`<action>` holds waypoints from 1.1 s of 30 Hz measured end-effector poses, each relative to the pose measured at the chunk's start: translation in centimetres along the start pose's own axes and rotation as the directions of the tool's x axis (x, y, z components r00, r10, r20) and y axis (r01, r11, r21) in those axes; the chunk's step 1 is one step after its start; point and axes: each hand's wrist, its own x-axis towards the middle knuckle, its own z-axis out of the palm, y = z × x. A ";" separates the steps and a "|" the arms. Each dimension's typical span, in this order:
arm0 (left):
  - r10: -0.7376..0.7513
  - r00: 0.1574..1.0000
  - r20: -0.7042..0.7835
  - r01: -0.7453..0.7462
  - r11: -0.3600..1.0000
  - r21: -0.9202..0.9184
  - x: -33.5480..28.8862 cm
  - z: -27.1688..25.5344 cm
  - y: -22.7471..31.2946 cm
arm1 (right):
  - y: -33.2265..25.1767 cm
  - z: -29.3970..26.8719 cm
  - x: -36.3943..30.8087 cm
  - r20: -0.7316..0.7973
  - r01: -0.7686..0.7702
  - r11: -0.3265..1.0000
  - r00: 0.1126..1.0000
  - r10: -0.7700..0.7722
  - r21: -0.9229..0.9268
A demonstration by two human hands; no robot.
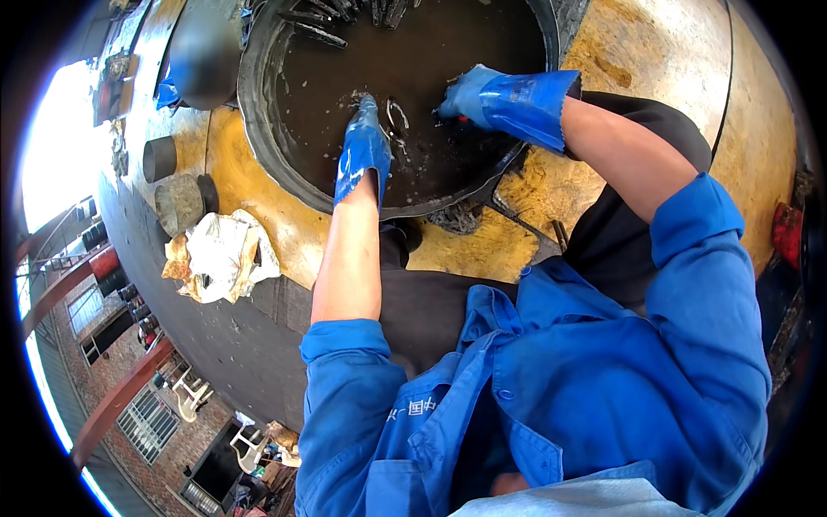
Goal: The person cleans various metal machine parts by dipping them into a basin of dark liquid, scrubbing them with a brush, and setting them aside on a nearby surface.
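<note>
A wide round metal tub (255,142) of murky brown liquid (405,52) stands before me. My left hand (365,142), in a blue rubber glove, reaches into it; its fingers are under the surface, so their grip is hidden. On the right, my right hand (479,93), gloved alike, is curled down at the liquid, with a small red bit showing beneath it. What it holds is mostly submerged. Between the hands, a shiny wet thing (396,116) breaks the surface among bubbles; its kind is unclear.
Several dark, elongated pieces (320,33) stick up at the tub's far side. To the left lie a crumpled whitish cloth (226,254) and round cans (179,205). Stained yellowish boards (642,52) surround the tub. A dark stringy clump (457,217) lies at its near rim.
</note>
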 end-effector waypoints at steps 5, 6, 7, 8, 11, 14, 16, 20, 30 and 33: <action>0.039 0.999 0.024 -0.039 0.999 0.025 -1.4 -0.3 0.3 | -0.2 -1.9 0.7 -0.138 -0.129 0.986 0.980 0.144 0.109; 0.018 0.999 0.036 -0.019 1.000 0.024 -1.3 -0.6 0.5 | -0.4 -2.2 0.9 -0.198 -0.159 0.964 0.959 0.202 0.211; 0.043 0.996 0.075 -0.044 0.999 0.016 -0.7 -0.1 0.3 | 0.5 -1.4 0.8 -0.352 -0.081 0.955 0.918 0.184 0.286; 0.055 0.994 0.091 -0.056 0.998 0.007 0.0 -0.5 -0.5 | -0.1 -2.0 1.1 -0.354 -0.074 0.956 0.918 0.177 0.285; 0.136 0.990 0.025 -0.137 0.945 0.296 3.5 -0.6 -3.3 | -1.3 -3.4 2.4 -0.458 0.040 0.921 0.875 0.155 0.388; 0.135 0.990 0.030 -0.137 0.928 0.346 4.3 -0.8 -3.8 | -2.8 -4.2 1.8 -0.362 -0.014 0.930 0.919 0.157 0.367; 0.081 0.996 0.044 -0.090 0.956 0.278 3.8 -1.0 -3.3 | -3.6 -2.9 1.2 -0.449 0.090 0.944 0.891 0.066 0.317; 0.029 0.999 0.021 -0.034 0.961 0.274 2.9 -2.1 -3.3 | -6.0 -2.7 -0.7 -0.521 0.340 0.890 0.842 -0.143 0.305; -0.069 0.997 0.019 0.067 0.995 0.067 1.4 -1.0 -1.2 | -4.9 -4.4 -1.8 -0.233 0.114 0.806 0.972 0.031 0.581; -0.056 0.965 0.258 0.175 0.866 -0.468 4.9 -0.9 -4.5 | -3.1 -4.8 -1.1 -0.283 0.110 0.717 0.951 0.126 0.688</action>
